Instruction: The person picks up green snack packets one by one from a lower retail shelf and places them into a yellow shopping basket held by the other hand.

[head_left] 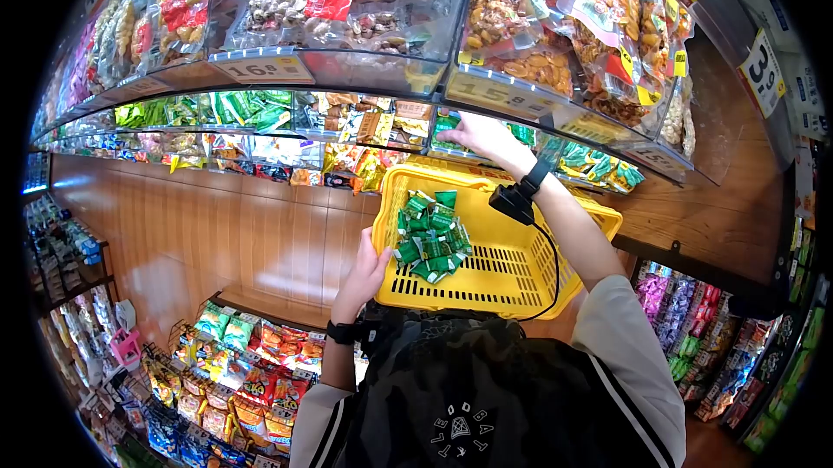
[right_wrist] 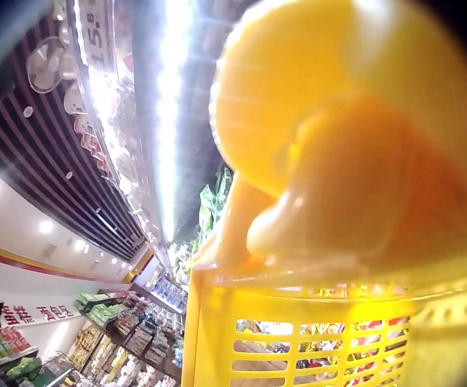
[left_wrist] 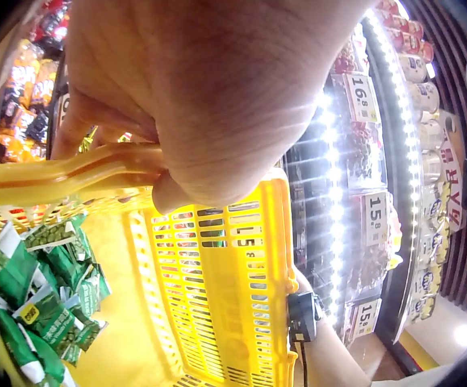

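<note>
A yellow basket (head_left: 512, 286) holds a pile of green packets (head_left: 434, 234) at its left side. My left hand (head_left: 370, 273) grips the basket's left edge; in the left wrist view that hand (left_wrist: 217, 97) has its fingers round the yellow handle (left_wrist: 64, 177), above the green packets (left_wrist: 48, 314). My right hand (head_left: 482, 137) reaches past the basket's far side into a lower shelf compartment with green packets (head_left: 521, 133). Its fingertips are partly hidden, so a grip on a packet cannot be told. Blurred yellow basket parts (right_wrist: 290, 105) fill much of the right wrist view.
Clear bins of bagged nuts (head_left: 347, 0) overhang the lower shelf, with price tags (head_left: 262, 69) along their front. Snack racks (head_left: 252, 373) stand at the lower left, more shelves (head_left: 703, 329) at the right. A black cable (head_left: 555, 268) hangs from my right wrist over the basket.
</note>
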`<move>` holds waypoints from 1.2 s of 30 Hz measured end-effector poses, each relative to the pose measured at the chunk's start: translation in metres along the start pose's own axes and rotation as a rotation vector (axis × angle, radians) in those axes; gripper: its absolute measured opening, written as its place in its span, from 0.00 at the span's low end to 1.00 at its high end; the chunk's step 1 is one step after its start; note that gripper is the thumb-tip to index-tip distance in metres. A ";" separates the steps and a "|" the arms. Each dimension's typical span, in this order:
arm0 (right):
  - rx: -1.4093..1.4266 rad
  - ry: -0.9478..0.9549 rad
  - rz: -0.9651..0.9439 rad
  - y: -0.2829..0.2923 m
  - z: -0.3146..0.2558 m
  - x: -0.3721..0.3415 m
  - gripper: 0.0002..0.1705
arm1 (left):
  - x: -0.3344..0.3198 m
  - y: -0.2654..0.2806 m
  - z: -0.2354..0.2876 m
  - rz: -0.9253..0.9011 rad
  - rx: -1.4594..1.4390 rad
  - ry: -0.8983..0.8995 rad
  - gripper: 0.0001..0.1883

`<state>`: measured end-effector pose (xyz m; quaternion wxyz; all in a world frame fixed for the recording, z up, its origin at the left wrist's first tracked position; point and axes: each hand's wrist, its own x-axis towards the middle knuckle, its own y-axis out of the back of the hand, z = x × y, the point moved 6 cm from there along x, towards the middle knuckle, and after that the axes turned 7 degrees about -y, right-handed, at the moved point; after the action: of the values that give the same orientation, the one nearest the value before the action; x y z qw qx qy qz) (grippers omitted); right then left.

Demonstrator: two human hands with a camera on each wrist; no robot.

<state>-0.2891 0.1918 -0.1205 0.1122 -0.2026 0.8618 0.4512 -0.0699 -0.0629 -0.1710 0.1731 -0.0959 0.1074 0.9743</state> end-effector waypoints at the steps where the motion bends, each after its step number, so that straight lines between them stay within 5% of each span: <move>1: -0.001 -0.013 -0.020 -0.004 0.005 0.004 0.40 | 0.000 -0.001 0.001 0.006 -0.019 -0.010 0.21; 8: 0.185 -0.127 -0.126 -0.009 0.029 0.004 0.32 | 0.000 0.002 0.000 0.009 0.010 -0.019 0.21; 11: 0.238 -0.131 0.031 -0.002 0.037 -0.015 0.24 | 0.000 0.002 -0.001 0.015 0.004 -0.037 0.21; 14: 0.221 0.048 0.318 0.043 -0.026 -0.074 0.07 | -0.002 0.002 -0.005 0.027 0.031 -0.034 0.21; 15: 0.248 0.367 0.561 0.052 -0.051 -0.099 0.05 | -0.001 0.003 -0.003 0.013 0.026 -0.023 0.21; 17: 0.382 0.537 0.444 0.022 -0.048 -0.143 0.08 | 0.000 0.003 -0.003 0.002 0.021 -0.012 0.21; 18: 0.407 0.557 0.225 0.005 -0.055 -0.159 0.10 | 0.001 0.003 -0.004 0.007 0.025 -0.016 0.22; 19: 0.325 0.515 0.052 -0.015 -0.062 -0.167 0.09 | 0.000 0.002 -0.005 0.006 0.028 -0.018 0.22; 22: 0.298 0.376 0.021 -0.102 -0.006 -0.156 0.11 | -0.001 0.000 -0.009 0.001 0.000 0.012 0.22; 24: 0.092 0.084 0.139 -0.153 0.065 -0.142 0.13 | 0.001 0.001 -0.007 -0.016 0.039 0.004 0.22; 25: 0.093 0.087 0.138 -0.164 0.078 -0.139 0.13 | 0.000 0.002 -0.007 -0.031 0.077 0.005 0.22; 27: 0.303 -0.278 -0.125 -0.189 0.108 -0.134 0.15 | 0.000 0.003 -0.006 -0.032 0.072 0.015 0.22; 36: 0.631 -0.383 -0.250 -0.152 0.125 -0.157 0.10 | -0.001 0.001 -0.009 -0.018 0.080 0.019 0.23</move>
<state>-0.0790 0.2565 -0.2437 0.3821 -0.1736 0.8903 0.1766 -0.0683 -0.0661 -0.1790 0.1846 -0.0990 0.1472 0.9667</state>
